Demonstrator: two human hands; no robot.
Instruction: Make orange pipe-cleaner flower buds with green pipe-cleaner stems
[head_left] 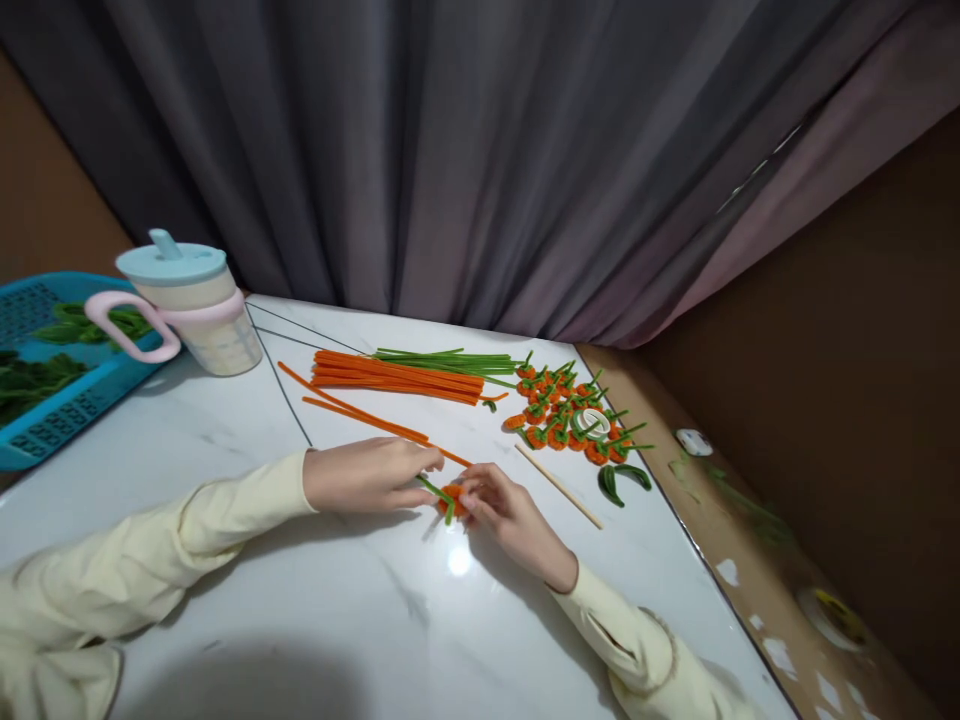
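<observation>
While both hands meet above the middle of the surface, well inside its far and right edges, the orange fuzzy piece sits between their fingertips. Right hand: narrow, pinching the orange body from its right side. Left hand: narrow, finger and thumb about the piece's green stem; cannot tell whether they grip it.

Handling (judged): very light; soft pile, unlikely to slip. Flexible, probably holds a bend; a hard squeeze could flatten the body. Best hold: light pinch on the body's sides, or on the stem near its base, where a pull should distort less.

Nearby: at least 2 loose orange stems lie between the left hand and the orange bundle. Similar orange pieces crowd near the surface's far right corner; 1 wooden stick lies between them and the right hand.
</observation>
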